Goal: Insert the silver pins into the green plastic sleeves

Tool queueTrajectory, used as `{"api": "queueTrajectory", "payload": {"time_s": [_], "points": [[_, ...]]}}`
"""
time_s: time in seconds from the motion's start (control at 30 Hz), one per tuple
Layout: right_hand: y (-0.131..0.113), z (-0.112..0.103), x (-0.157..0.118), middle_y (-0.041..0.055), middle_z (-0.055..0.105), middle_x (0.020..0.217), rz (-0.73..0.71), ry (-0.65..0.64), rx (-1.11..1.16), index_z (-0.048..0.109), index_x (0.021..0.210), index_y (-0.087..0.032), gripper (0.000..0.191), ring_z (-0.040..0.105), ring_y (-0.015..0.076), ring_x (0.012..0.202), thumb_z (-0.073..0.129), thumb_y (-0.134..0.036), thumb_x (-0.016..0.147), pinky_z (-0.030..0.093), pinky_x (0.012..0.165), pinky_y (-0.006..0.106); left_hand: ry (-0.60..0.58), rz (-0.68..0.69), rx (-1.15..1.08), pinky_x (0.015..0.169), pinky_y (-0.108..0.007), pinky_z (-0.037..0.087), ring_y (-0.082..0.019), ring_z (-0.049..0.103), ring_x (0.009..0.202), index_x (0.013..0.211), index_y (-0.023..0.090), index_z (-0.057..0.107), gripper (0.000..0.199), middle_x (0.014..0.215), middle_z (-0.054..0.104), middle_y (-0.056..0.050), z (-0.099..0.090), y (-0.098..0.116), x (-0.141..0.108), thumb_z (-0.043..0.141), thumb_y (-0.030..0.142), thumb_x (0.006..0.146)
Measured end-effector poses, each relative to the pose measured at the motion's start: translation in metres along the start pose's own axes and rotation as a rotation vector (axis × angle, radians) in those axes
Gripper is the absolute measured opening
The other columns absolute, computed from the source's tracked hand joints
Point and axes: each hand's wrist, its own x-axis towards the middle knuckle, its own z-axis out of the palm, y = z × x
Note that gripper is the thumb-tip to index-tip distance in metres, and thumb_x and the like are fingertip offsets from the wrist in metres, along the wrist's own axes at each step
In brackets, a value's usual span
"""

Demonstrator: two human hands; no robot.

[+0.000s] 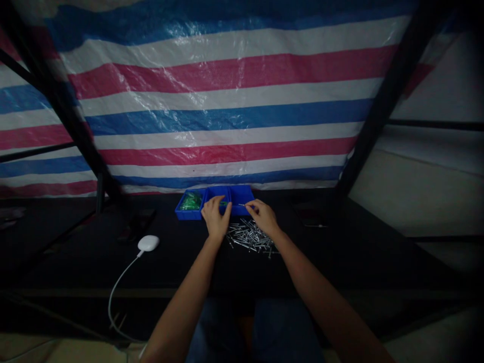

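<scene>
My left hand (215, 218) is in front of the middle of a blue compartmented bin (241, 194). Its thumb and fingers are closed around a small green plastic piece (223, 203), which shows only partly. My right hand (263, 218) pinches a thin metal screw (241, 204) between thumb and fingertips, one end pointing left towards my left hand. Just below both hands lies a loose pile of silvery screws (249, 237) on the black table. More green plastic pieces (191, 200) fill the bin's left compartment.
A white rounded device (148, 243) with a cable lies left on the black tabletop (181, 264). Dark flat objects lie at left (136, 224) and right (313, 217). Striped plastic sheeting (227, 121) hangs behind, between black frame posts (372, 118).
</scene>
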Motion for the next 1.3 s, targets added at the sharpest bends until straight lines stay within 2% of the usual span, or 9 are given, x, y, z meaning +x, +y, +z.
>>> {"api": "queueTrajectory", "payload": {"time_s": [0.07,0.1,0.2,0.3,0.53,0.9,1.0,1.1,1.3], "points": [[-0.003,-0.004,0.0,0.0054,0.064,0.095,-0.05,0.068,-0.103,0.063,0.09,-0.022,0.023,0.054,0.0194,0.085,0.042,-0.032,0.088,0.039,0.076,0.032,0.074,-0.127,0.142,0.091,-0.043,0.031,-0.027,0.046,0.108,0.112,0.023,0.057,0.033,0.115,0.057,-0.009,-0.008,-0.013,0.006,0.05,0.037,0.083],[-0.003,-0.005,0.0,0.0053,0.064,0.096,-0.071,0.072,-0.142,0.063,0.09,-0.022,0.022,0.052,0.0207,0.091,0.042,-0.031,0.088,0.038,0.08,0.033,0.065,-0.168,0.202,0.091,-0.045,0.029,-0.029,0.046,0.107,0.109,0.023,0.058,0.031,0.114,0.057,-0.009,-0.011,-0.02,0.009,0.049,0.038,0.083],[-0.003,0.0,-0.001,0.003,0.065,0.095,-0.092,0.002,-0.197,0.062,0.088,-0.024,0.019,0.051,0.0218,0.095,0.045,-0.03,0.088,0.034,0.082,0.035,-0.029,-0.162,0.308,0.091,-0.048,0.027,-0.03,0.047,0.105,0.098,0.023,0.064,0.027,0.11,0.059,-0.009,-0.014,-0.036,0.013,0.048,0.039,0.083],[0.0,0.009,0.0,0.003,0.065,0.092,-0.065,-0.024,-0.166,0.061,0.087,-0.023,0.019,0.052,0.0205,0.09,0.043,-0.029,0.088,0.034,0.081,0.035,-0.068,-0.142,0.355,0.091,-0.047,0.027,-0.029,0.048,0.102,0.091,0.023,0.067,0.028,0.109,0.059,-0.009,-0.013,-0.039,0.012,0.045,0.039,0.084],[0.009,0.01,0.002,0.0048,0.064,0.085,-0.073,0.029,-0.041,0.06,0.081,-0.02,0.022,0.054,0.0197,0.081,0.04,-0.026,0.089,0.037,0.078,0.032,-0.101,-0.129,0.349,0.089,-0.045,0.03,-0.027,0.049,0.099,0.082,0.021,0.067,0.029,0.104,0.058,-0.009,-0.014,-0.027,0.005,0.044,0.039,0.084],[0.013,0.008,0.001,0.0035,0.066,0.084,0.005,0.083,-0.071,0.062,0.083,-0.021,0.023,0.055,0.0199,0.08,0.042,-0.03,0.087,0.038,0.077,0.032,-0.098,-0.141,0.295,0.091,-0.044,0.028,-0.025,0.049,0.101,0.081,0.021,0.064,0.024,0.102,0.057,-0.008,-0.017,-0.019,-0.005,0.047,0.038,0.082],[0.007,0.004,0.0,0.0026,0.066,0.084,0.032,0.109,-0.166,0.063,0.084,-0.023,0.023,0.054,0.0202,0.081,0.042,-0.032,0.088,0.035,0.079,0.034,-0.074,-0.144,0.267,0.092,-0.045,0.027,-0.027,0.046,0.105,0.093,0.023,0.062,0.023,0.106,0.056,-0.008,-0.019,-0.013,-0.006,0.049,0.038,0.082],[-0.008,0.0,-0.001,0.0038,0.065,0.089,-0.008,0.139,-0.244,0.063,0.088,-0.023,0.023,0.051,0.0215,0.087,0.042,-0.033,0.089,0.033,0.08,0.035,-0.056,-0.071,0.167,0.092,-0.043,0.027,-0.026,0.046,0.107,0.1,0.023,0.059,0.024,0.11,0.056,-0.008,-0.019,0.0,-0.007,0.048,0.036,0.084],[-0.033,0.004,-0.005,0.0059,0.065,0.091,-0.142,0.01,-0.173,0.063,0.096,-0.022,0.025,0.052,0.0209,0.089,0.04,-0.029,0.09,0.034,0.082,0.035,-0.196,0.112,-0.199,0.085,-0.034,0.036,-0.018,0.056,0.086,0.096,0.02,0.059,0.02,0.093,0.064,-0.005,-0.002,0.02,-0.005,0.044,0.03,0.088]]}}
